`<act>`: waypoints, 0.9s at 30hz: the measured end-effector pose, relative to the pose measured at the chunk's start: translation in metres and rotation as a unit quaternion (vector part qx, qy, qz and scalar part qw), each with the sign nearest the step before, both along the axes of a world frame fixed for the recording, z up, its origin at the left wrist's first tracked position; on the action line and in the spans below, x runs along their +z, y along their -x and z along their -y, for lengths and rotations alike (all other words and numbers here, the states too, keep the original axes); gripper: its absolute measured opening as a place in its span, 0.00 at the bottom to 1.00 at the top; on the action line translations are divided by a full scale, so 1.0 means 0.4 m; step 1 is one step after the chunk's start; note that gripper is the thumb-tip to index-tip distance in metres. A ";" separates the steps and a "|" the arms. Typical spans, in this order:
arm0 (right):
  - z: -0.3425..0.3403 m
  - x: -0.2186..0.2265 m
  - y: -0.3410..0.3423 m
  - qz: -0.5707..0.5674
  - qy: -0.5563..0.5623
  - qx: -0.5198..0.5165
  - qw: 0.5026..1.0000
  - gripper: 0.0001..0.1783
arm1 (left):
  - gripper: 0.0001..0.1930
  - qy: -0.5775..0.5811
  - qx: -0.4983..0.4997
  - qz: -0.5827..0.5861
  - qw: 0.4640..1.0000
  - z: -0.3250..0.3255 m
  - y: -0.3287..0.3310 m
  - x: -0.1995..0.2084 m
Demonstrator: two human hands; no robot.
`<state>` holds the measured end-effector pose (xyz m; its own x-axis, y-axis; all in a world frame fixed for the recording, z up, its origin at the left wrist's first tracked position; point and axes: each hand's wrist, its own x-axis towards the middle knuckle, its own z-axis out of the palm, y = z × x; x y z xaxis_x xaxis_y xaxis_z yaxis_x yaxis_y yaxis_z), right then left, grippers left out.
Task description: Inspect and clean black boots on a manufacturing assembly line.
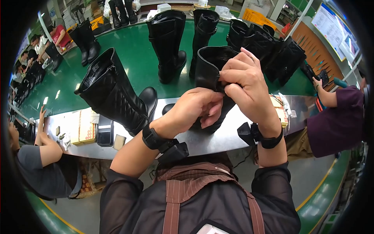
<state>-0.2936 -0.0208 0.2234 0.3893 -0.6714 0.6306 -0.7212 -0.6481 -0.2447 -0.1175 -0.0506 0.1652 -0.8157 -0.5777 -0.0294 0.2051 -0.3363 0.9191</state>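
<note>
A tall black boot [207, 72] stands in front of me, the opening of its shaft facing up. My left hand [196, 105] is closed at the side of the shaft, its thumb and finger at the edge below the rim. Just above it, my right hand [247, 84] pinches the edge of the same shaft near the top. Whatever small part lies between the fingertips is hidden. To the left, a quilted black boot [113, 91] leans on the near ledge, its toe pointing right. Dark bands with small boxes circle both my wrists.
A green work surface [128, 43] carries more black boots [167, 43], with a cluster [286, 56] at right. Along the steel ledge [187, 142] sit a pale carton [82, 126], a dark tray [105, 132] and a beige block [119, 142]. Co-workers sit close on both sides.
</note>
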 end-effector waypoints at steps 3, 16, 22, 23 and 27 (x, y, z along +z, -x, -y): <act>-0.004 -0.003 0.005 0.008 -0.012 -0.016 1.000 0.12 | 0.21 0.006 0.007 -0.019 1.000 0.001 0.006 -0.009; -0.024 -0.390 0.079 0.314 -0.463 0.071 0.826 0.34 | 0.26 0.015 -0.031 -0.024 0.999 0.006 0.005 0.012; -0.026 -0.451 0.041 0.310 -0.279 0.041 0.908 0.18 | 0.26 0.010 -0.026 -0.083 0.996 -0.013 -0.014 0.063; -0.033 -0.440 0.044 0.279 -0.263 0.023 0.923 0.23 | 0.26 -0.011 -0.027 -0.096 0.995 -0.014 -0.017 0.067; -0.049 -0.395 0.074 0.316 -0.398 0.093 0.856 0.37 | 0.25 -0.001 -0.019 -0.074 0.997 -0.010 -0.023 0.068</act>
